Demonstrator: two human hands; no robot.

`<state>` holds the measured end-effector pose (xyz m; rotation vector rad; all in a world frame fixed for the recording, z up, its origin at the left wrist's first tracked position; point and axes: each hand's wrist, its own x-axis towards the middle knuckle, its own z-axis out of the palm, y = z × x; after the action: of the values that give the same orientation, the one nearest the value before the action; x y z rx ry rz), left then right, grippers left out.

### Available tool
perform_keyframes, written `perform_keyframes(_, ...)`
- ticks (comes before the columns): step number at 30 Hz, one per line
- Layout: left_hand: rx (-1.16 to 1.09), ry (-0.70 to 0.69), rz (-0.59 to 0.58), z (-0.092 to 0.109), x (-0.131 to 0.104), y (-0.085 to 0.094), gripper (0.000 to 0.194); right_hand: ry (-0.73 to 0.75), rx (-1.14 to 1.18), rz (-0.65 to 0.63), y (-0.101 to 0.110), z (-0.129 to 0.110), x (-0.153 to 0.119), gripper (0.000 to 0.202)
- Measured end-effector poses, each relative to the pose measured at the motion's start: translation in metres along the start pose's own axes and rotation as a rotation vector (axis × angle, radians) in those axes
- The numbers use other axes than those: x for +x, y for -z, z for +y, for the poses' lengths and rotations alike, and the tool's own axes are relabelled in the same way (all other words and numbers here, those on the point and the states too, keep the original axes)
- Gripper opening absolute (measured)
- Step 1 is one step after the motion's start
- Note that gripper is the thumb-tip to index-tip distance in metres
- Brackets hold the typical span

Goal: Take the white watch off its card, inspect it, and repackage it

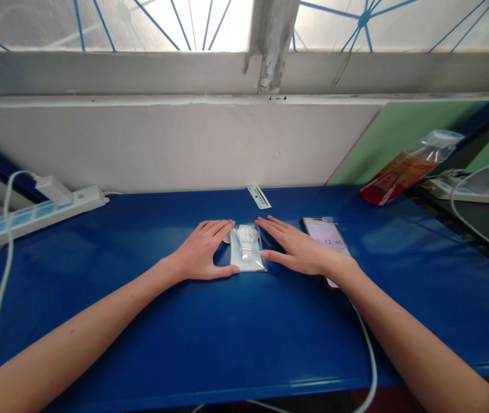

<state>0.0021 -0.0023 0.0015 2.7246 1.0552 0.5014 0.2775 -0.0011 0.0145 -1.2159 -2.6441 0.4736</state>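
A small clear plastic packet (247, 252) with a white item inside lies flat on the blue table, between my two hands. My left hand (203, 249) rests at its left side, fingers stretched forward and thumb reaching to the packet's lower left corner. On the other side, my right hand (293, 246) lies with its fingers extended toward the packet's top right and its thumb at the right edge. Neither hand is closed round anything. What the white item is, I cannot make out. A phone (334, 244) showing digits lies partly under my right wrist.
The blue table (162, 344) meets a pale wall. A small printed card (259, 197) lies near the back edge. At left is a white power strip (46, 215) with a plugged-in cable. A bottle of red drink (403, 172) leans at right. Another cable (371, 355) hangs over the front edge.
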Motion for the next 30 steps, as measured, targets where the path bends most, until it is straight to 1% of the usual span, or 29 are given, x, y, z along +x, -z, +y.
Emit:
perform_keyframes(4, -0.003, -0.014, -0.028, -0.001, -0.001, -0.001, 0.093, -0.002, -0.033, 0.066, 0.001, -0.003, 0.001, 0.064)
perform_keyframes(7, -0.006, -0.016, -0.017, -0.001, -0.001, 0.000, 0.089, -0.017, -0.051, 0.115, 0.002, -0.004, 0.001, 0.052)
perform_keyframes(9, -0.016, -0.025, -0.006, -0.001, -0.001, 0.001, 0.080, -0.029, -0.056, 0.142, 0.003, -0.004, 0.002, 0.042)
perform_keyframes(12, -0.030, -0.014, 0.011, -0.001, 0.000, 0.000, 0.059, -0.026, -0.071, 0.160, 0.006, -0.005, 0.002, 0.028)
perform_keyframes(14, -0.022, 0.017, 0.025, -0.003, 0.001, -0.002, 0.047, -0.003, -0.072, 0.148, 0.008, -0.007, 0.003, 0.025)
perform_keyframes(16, -0.007, 0.036, 0.028, -0.003, 0.001, -0.003, 0.043, 0.022, -0.067, 0.113, 0.011, -0.009, 0.003, 0.027)
perform_keyframes(18, 0.009, 0.024, 0.009, -0.004, 0.001, -0.003, 0.047, 0.035, -0.057, 0.076, 0.013, -0.011, 0.002, 0.027)
perform_keyframes(21, 0.030, 0.005, -0.022, -0.003, 0.001, -0.001, 0.071, 0.035, -0.039, 0.092, 0.014, -0.008, 0.001, 0.021)
perform_keyframes(22, 0.035, 0.004, -0.029, -0.002, 0.001, 0.000, 0.074, 0.038, -0.038, 0.114, 0.014, -0.006, 0.000, 0.027)
perform_keyframes(24, 0.044, 0.001, -0.039, -0.002, 0.001, 0.001, 0.075, 0.045, -0.046, 0.136, 0.013, -0.002, -0.001, 0.050)
perform_keyframes(26, 0.049, -0.006, -0.048, -0.002, 0.000, 0.002, 0.075, 0.043, -0.058, 0.104, 0.012, 0.002, -0.002, 0.066)
perform_keyframes(30, 0.048, -0.002, -0.055, -0.004, 0.000, 0.000, 0.075, 0.038, -0.070, 0.014, 0.012, 0.006, -0.004, 0.077)
